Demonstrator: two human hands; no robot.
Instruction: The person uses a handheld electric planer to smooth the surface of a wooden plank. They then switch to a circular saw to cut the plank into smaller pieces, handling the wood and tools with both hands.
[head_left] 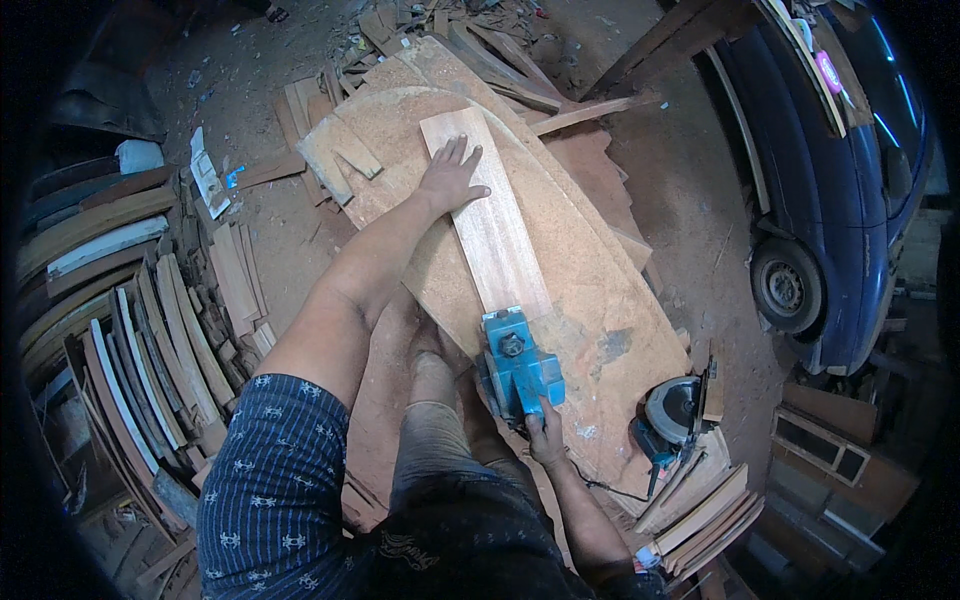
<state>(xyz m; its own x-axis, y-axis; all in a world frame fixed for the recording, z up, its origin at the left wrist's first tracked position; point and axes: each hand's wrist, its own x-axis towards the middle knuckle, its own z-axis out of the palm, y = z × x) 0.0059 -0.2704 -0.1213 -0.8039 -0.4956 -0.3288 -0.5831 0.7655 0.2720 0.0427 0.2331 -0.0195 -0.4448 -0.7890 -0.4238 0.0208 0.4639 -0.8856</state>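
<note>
A pale wooden board (497,235) lies lengthwise on a sawdust-covered worktable (590,290). Pressing flat on its far part is my left hand (452,178), fingers spread and thumb out to the right. My right hand (545,436) is wrapped round the rear handle of a blue electric planer (520,368). The planer's front end meets the near end of the board, and its underside is hidden. Most of the handle is covered by the hand. To the right, a circular saw (672,412) rests on the table's near right corner.
Stacked planks (140,350) fill the left side. Wood offcuts (340,150) lie at the table's far left edge, with more scrap beyond. A wooden beam (595,115) slants past the far right. A blue car (815,200) stands at right. A cord (610,490) runs near the saw.
</note>
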